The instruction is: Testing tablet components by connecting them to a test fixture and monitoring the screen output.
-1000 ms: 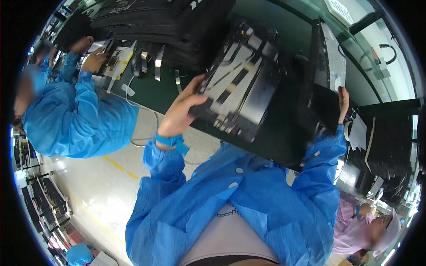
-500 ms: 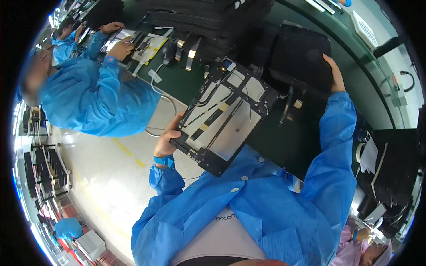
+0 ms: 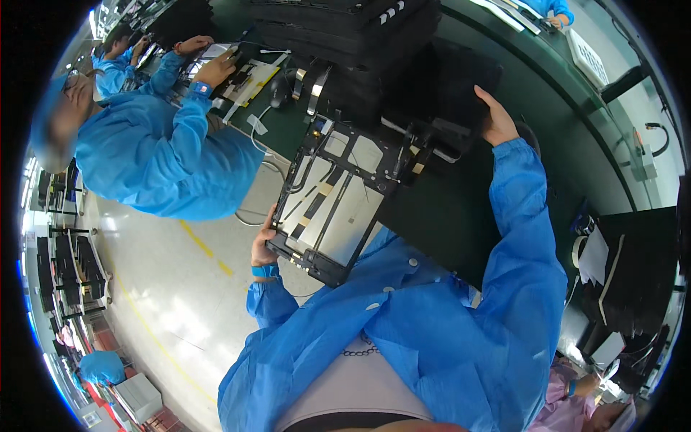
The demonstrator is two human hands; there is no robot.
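Observation:
My left hand [image 3: 264, 243] grips the lower left edge of an opened tablet [image 3: 344, 216]. The tablet is tilted in front of my chest, with silver battery cells, black flat cables and a small circuit board exposed in its black frame. My right hand [image 3: 498, 121] is closed on the right edge of a flat black panel [image 3: 464, 83] over the bench; the fingers beneath it are hidden. Flex cables with gold-coloured ends [image 3: 417, 167] hang at the panel's near side, close to the tablet's upper right corner.
Stacked black trays [image 3: 338, 32] stand at the back of the green bench [image 3: 446, 223]. Left of them lie a dark computer mouse [image 3: 280, 93] and loose flex cables [image 3: 317, 88]. A co-worker in blue [image 3: 158, 158] works at the left. A black-covered box [image 3: 640, 266] stands at the right.
The tablet has shifted left and turned more upright. My right hand has moved left, bringing the black panel closer to the stacked trays.

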